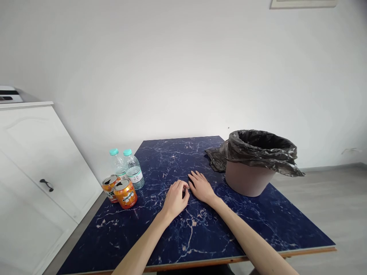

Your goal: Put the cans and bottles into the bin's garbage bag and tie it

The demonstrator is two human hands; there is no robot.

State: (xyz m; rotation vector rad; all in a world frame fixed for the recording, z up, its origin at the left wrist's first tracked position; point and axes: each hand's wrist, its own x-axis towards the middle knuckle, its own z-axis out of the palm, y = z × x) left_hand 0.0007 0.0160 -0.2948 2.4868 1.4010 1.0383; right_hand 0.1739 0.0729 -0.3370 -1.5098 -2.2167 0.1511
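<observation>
My left hand (175,199) rests on the blue marble-patterned table (189,236), its fingers curled in and the thumb tip close to the index finger. Nothing shows inside that curl. Beside it, my right hand (202,187) lies palm down and flat, fingers stretched out and holding nothing. To the left stand two orange Mirinda cans, the front can (125,194) and the rear can (109,186), both with opened tops. Just behind them are two clear water bottles with turquoise caps, the right bottle (133,170) and the left bottle (117,164), partly hidden by the cans.
On the table's right side stands a brownish bin (248,179) lined with a black plastic bag (260,156), which drapes over the rim and onto the table. A white cabinet (43,152) is at the left, and a white wall (177,76) rises behind the table.
</observation>
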